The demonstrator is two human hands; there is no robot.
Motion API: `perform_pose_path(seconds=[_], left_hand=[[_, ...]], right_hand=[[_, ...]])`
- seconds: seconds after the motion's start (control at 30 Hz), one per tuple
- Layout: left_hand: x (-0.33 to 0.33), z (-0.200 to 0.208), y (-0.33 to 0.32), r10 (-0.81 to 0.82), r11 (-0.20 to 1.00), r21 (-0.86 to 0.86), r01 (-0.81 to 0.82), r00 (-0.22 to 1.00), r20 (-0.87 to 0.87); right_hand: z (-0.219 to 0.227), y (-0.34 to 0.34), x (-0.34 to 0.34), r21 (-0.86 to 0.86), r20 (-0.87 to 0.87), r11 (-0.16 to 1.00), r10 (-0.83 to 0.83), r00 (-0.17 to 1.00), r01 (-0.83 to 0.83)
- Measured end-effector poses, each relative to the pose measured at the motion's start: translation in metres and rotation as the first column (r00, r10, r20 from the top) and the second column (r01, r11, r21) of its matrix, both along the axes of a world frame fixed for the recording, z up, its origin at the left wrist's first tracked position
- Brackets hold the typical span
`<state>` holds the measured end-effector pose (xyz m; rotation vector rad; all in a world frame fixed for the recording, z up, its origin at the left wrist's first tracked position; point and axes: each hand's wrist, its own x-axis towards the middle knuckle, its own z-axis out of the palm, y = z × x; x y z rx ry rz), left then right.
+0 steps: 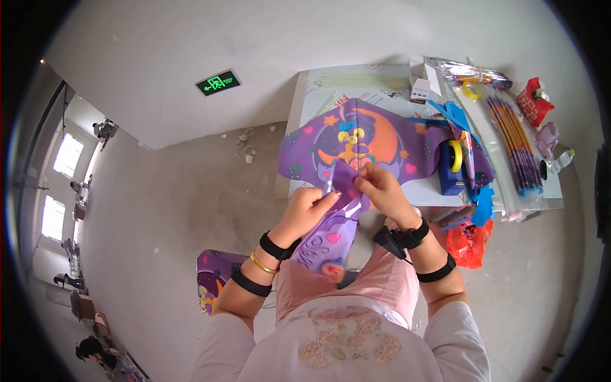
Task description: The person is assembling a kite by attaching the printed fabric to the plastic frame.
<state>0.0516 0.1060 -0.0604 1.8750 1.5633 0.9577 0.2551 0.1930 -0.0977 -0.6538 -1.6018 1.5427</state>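
In front of my body I hold a purple printed sheet (328, 239), narrow and folded, with pink hearts and lettering; its lower end hangs over my lap. My left hand (309, 211) is closed on its left edge, thumb on top. My right hand (380, 191) pinches its upper right corner, close to the left fingertips. Just beyond, a wide purple sheet (398, 130) with an orange moon and a yellow cartoon figure lies spread on the table. Whether the two pieces are joined I cannot tell. Both wrists wear black straps.
The white-topped table (318, 83) holds a blue tape dispenser (451, 175) with yellow tape, a bundle of long printed packs (512, 137), a small white box (420, 86) and a red bag (536, 102). An orange-red plastic bag (470, 245) hangs below. Another purple printed piece (219, 270) is at left.
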Motion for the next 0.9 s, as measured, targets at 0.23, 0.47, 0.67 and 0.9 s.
perform_pose_path(seconds=[0.23, 0.47, 0.67, 0.9], left_hand=[[-0.066, -0.032, -0.03, 0.329, 0.943, -0.083, -0.321, 0.867, 0.374], [-0.111, -0.066, -0.05, 0.511, 0.79, -0.247, -0.562, 0.38, 0.771], [-0.142, -0.109, -0.05, 0.525, 0.765, -0.412, -0.495, 0.108, 0.844], [-0.135, -0.113, 0.004, 0.431, 0.812, -0.426, -0.399, -0.083, 0.899]], right_hand=[[-0.018, -0.007, 0.024, -0.071, -0.088, 0.934, -0.356, 0.93, 0.35], [-0.027, -0.008, 0.055, -0.019, -0.074, 0.759, -0.65, 0.756, 0.651], [-0.04, -0.004, 0.076, -0.234, -0.138, 0.627, -0.778, 0.613, 0.743], [-0.034, 0.03, 0.102, -0.228, -0.264, 0.571, -0.816, 0.514, 0.789]])
